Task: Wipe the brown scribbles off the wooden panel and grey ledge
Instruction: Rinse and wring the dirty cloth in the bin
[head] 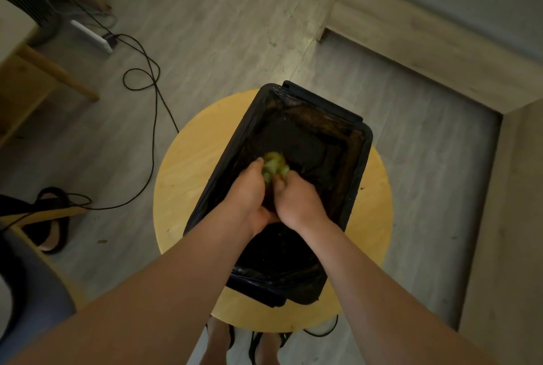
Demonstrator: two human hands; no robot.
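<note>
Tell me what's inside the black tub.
The left hand and right hand grip a crumpled green cloth above a black plastic liner. They hide part of its bottom; any water is indiscernible.

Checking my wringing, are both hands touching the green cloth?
Touching. The head view shows the left hand and right hand both gripping the green cloth over the black bin.

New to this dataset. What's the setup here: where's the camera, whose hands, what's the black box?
No robot: one wide-angle camera on a person's head looks down at their bare arms. The left hand and right hand both grip a wadded green cloth, fingers curled round it, inside a black tub lined with plastic. The tub stands on a round yellow stool. On the grey floor lie a black cable and a white power strip. Whether the tub holds water, I cannot tell.
</note>
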